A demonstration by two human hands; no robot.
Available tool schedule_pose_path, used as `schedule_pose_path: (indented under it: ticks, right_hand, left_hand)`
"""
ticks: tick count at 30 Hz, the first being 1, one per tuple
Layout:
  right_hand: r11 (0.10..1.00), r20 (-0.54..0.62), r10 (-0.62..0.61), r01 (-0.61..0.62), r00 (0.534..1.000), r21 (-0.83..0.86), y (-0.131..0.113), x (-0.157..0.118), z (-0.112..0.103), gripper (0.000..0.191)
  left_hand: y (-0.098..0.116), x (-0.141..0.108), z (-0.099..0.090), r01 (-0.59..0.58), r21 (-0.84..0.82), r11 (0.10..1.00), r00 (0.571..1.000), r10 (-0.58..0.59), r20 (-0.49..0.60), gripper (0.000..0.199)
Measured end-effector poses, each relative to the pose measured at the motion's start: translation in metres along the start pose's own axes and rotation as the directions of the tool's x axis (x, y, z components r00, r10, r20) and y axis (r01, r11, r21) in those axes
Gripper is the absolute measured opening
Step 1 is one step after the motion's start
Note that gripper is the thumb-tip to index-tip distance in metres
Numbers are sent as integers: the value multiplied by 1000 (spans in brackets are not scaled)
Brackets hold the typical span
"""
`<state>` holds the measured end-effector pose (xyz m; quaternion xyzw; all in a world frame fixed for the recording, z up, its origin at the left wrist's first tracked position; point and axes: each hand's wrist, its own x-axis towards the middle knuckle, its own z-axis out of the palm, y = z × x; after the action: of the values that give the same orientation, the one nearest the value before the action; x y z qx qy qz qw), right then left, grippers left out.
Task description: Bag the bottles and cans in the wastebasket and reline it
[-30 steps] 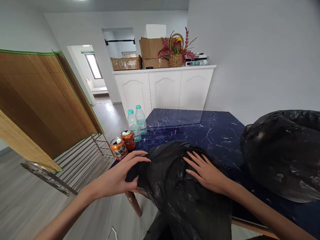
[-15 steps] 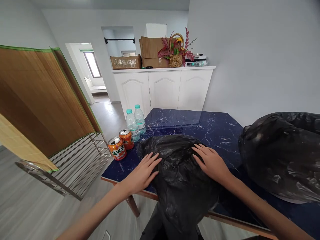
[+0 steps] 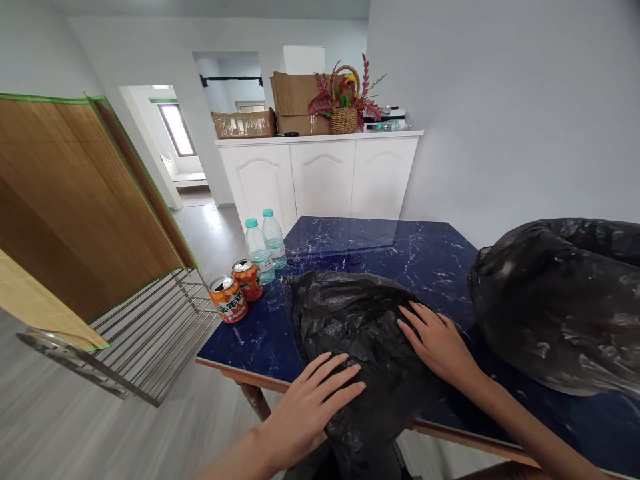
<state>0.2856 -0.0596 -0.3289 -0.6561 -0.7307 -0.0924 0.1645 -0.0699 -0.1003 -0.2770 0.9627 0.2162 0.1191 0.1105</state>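
Note:
A crumpled black plastic bag [image 3: 350, 300] lies over the front edge of the blue marbled table [image 3: 425, 250], its lower part hanging toward my lap. My left hand [image 3: 317, 403] rests on the bag's lower left part, palm down with fingers spread. My right hand [image 3: 437, 340] lies flat on its right side, fingers stretched out. To the left on the table stand two orange drink cans, a nearer can [image 3: 229, 301] and a farther can [image 3: 248, 280], both with opened tops. Behind them are two clear bottles with teal caps, a front bottle [image 3: 261, 253] and a rear bottle [image 3: 274, 239].
At the right of the table sits a large bin-like container covered with a black bag [image 3: 555, 300]. A metal rack [image 3: 155, 327] stands left of the table, below a brown hanging mat [image 3: 85, 200]. Behind is a white cabinet [image 3: 320, 177] bearing cardboard boxes [image 3: 295, 100] and a flower basket [image 3: 344, 121].
My left hand has moved down and right across the bag, toward the table's front edge. My right hand has slid slightly right. The bag's left part has shifted, and the view has turned a little.

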Motion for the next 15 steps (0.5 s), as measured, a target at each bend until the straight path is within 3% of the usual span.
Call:
schedule_pose_path:
  ticks: [4, 7, 11, 15]
  right_hand:
    - [1000, 8, 5, -5, 1000, 18, 0, -15, -15, 64]
    - [994, 61, -37, 31, 997, 101, 5, -29, -40, 62]
    - [954, 169, -169, 118, 971, 276, 15, -49, -76, 53]
    - [933, 155, -215, 156, 964, 323, 18, -63, -86, 57]
  left_hand:
    - [-5, 8, -8, -47, -273, 961, 993, 16, -116, 65]
    - [-8, -1, -37, 61, -483, 874, 975, -156, -160, 38]
    - [-10, -15, -89, 304, -573, 761, 873, -463, -152, 22]
    - [-17, -14, -124, 355, -627, 694, 791, -580, -194, 30]
